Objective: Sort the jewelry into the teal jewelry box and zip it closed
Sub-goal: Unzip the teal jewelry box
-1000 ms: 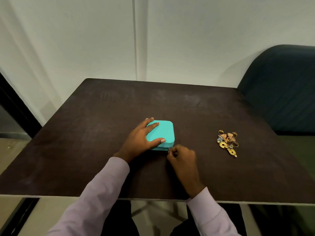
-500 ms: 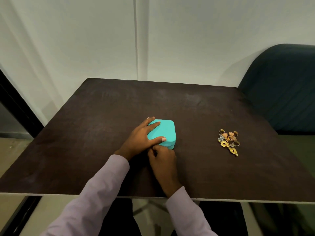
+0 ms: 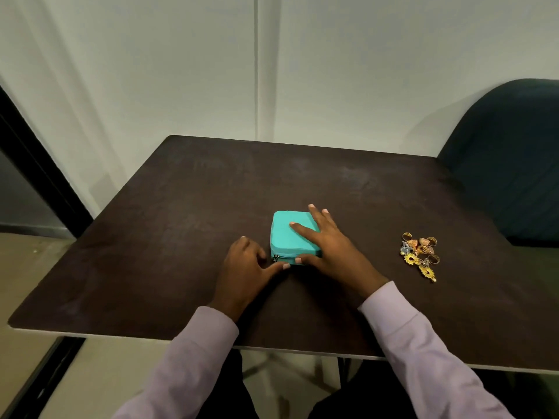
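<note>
**Teal box under the right hand, jewelry off to the side**

The teal jewelry box (image 3: 292, 237) sits closed near the middle of the dark tabletop (image 3: 181, 207). The right hand (image 3: 329, 249) lies flat on its lid, fingers straight, thumb along the near edge. The left hand (image 3: 245, 267) rests just beside the box's left corner by the zipper pull (image 3: 274, 257), fingers loosely curled, holding nothing. The jewelry pile (image 3: 420, 254) lies well apart, near the right edge.

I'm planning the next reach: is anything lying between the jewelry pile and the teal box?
Only the right hand, which rests flat on the teal box and covers its right side. The table between it and the jewelry pile looks bare. The box's lid is down.
</note>
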Tool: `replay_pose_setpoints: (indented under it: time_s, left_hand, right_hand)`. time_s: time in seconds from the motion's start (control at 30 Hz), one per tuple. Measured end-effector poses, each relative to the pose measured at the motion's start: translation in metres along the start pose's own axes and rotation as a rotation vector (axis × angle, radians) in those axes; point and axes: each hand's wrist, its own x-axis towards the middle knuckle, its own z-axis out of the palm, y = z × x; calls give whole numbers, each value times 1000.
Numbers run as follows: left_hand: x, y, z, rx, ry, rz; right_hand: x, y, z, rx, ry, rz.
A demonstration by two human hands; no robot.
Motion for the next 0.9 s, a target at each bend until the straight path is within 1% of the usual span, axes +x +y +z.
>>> replay_pose_setpoints:
  time_s: [0.1,0.23,0.33,0.6,0.7,0.77,0.9]
  left_hand:
    - [0,2,5,38,9,77]
    - [1,0,6,81,-22,116]
    - [2,-1,1,104,-47,177]
    - [12,-5,-19,173,-208,325]
    - [20,-13,-26,141,-294,340]
    - [26,-17,-29,166,-347,325]
    - [37,-22,-31,205,-351,320]
  right_hand:
    - [5,0,1,-5,-58,2]
    - [6,0,3,-11,-66,14]
    - [6,0,4,1,-62,24]
    - [7,3,5,-14,-53,13]
    - [7,3,4,-8,-52,15]
    - [6,2,4,-2,-52,16]
    - [6,1,4,5,-51,17]
